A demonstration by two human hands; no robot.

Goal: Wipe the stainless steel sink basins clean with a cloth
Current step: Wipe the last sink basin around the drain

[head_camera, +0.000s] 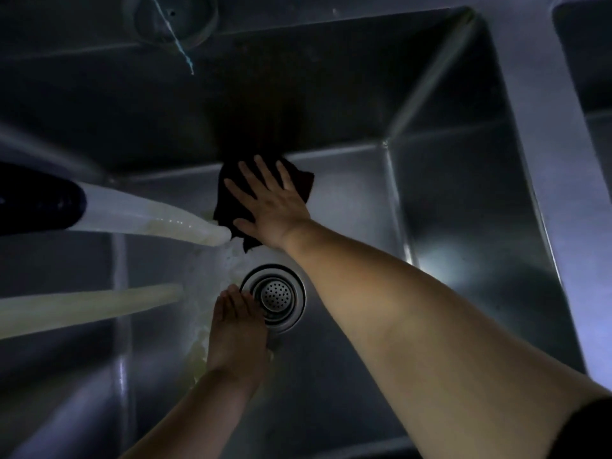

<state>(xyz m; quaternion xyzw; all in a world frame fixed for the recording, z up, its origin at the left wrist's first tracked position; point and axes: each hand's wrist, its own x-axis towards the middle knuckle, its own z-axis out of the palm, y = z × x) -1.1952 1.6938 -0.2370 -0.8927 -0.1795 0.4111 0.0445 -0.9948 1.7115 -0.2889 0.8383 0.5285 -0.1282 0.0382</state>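
Observation:
I look straight down into a deep stainless steel sink basin (pixel 447 200). A dark cloth (pixel 228 207) lies on the basin floor against the far wall. My right hand (pixel 271 207) presses flat on the cloth, fingers spread. My left hand (pixel 236 329) rests on the basin floor beside the round drain strainer (pixel 276 296), fingers together and slightly cupped, holding nothing. Water runs from a pale hose (pixel 159 223) whose tip sits just left of the cloth, and wets the floor around my left hand.
A second pale hose (pixel 82 308) reaches in from the left, lower down. A dark fitting (pixel 36 200) caps the upper hose at the left edge. A second basin (pixel 589 61) begins at the top right beyond a steel divider. A round opening (pixel 172 18) shows at top.

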